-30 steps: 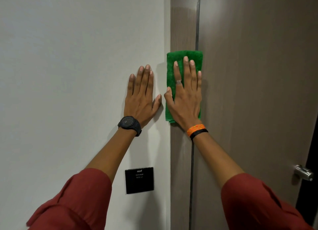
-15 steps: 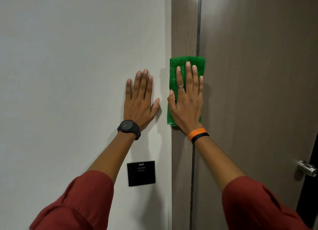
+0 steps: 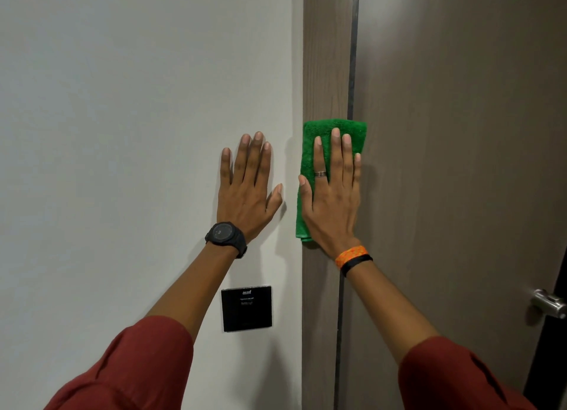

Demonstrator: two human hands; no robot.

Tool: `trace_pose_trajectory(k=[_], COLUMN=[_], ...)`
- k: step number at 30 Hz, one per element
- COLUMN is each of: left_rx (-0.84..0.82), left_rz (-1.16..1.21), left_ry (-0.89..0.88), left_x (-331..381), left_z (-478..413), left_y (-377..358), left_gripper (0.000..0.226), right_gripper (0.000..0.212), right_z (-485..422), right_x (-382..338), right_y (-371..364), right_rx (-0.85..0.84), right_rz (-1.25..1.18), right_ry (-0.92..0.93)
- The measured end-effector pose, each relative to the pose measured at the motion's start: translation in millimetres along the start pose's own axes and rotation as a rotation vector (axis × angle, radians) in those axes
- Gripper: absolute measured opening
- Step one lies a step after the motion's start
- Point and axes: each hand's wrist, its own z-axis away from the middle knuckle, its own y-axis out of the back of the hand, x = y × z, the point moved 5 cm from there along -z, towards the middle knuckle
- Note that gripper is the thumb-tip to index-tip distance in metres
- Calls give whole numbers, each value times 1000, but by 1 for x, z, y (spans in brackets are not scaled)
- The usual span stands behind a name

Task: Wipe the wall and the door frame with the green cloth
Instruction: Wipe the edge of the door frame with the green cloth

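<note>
— Across the nine o'clock half, what is filling the view?
— A pale wall [image 3: 122,133] is taking up everything on that side. Toward three o'clock a brown door [image 3: 460,164] is standing, and between the two the door frame [image 3: 325,56] is running from twelve o'clock down to six.

— Where are the arms coming from?
— Both are reaching up from six o'clock in dark red sleeves [image 3: 132,369]. The left hand [image 3: 245,194] is lying flat on the wall just beside the frame, its fingers [image 3: 251,161] stretched out and close together, gripping nothing.

— And the other one?
— The right hand [image 3: 333,201] is pressing the green cloth [image 3: 334,125] flat against the door frame. Its fingers are lying straight and nearly together on the fabric, pinning it rather than curling round it.

— Where exactly is the cloth sitting?
— It is covering the frame near the middle of the view, with its three o'clock edge lapping over the seam onto the door. Its top is showing at twelve o'clock of the fingertips, and a corner is peeking out beside the heel of the hand.

— Anything smaller?
— A black wall panel [image 3: 246,308] is sitting at six o'clock of the left hand, a metal door handle [image 3: 549,305] is poking in at the four o'clock edge, a black watch [image 3: 225,234] is circling the left wrist, and orange and black bands [image 3: 352,254] are circling the right. A ring [image 3: 320,174] is showing on one right finger.
</note>
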Motion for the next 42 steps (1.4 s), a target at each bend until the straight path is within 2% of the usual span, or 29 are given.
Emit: trace_pose_trajectory(k=[9, 17, 25, 34, 42], left_rx=[19, 15, -44, -35, -74], left_rz=[5, 9, 82, 59, 146], left_ry=[-3, 4, 28, 14, 59], left_x=[8, 11, 29, 32, 44], left_z=[22, 26, 82, 89, 114], left_y=[-7, -10, -13, -19, -19], left_gripper=[77, 74, 72, 73, 70], right_gripper=[62, 61, 65, 60, 68], right_z=[55, 21, 153, 67, 209], right_x=[5, 2, 6, 9, 9], right_y=[-2, -8, -11, -18, -19], right_rx=[-37, 32, -103, 34, -119], right_rz=[-18, -29, -54, -50, -56], right_ry=[16, 0, -47, -52, -29])
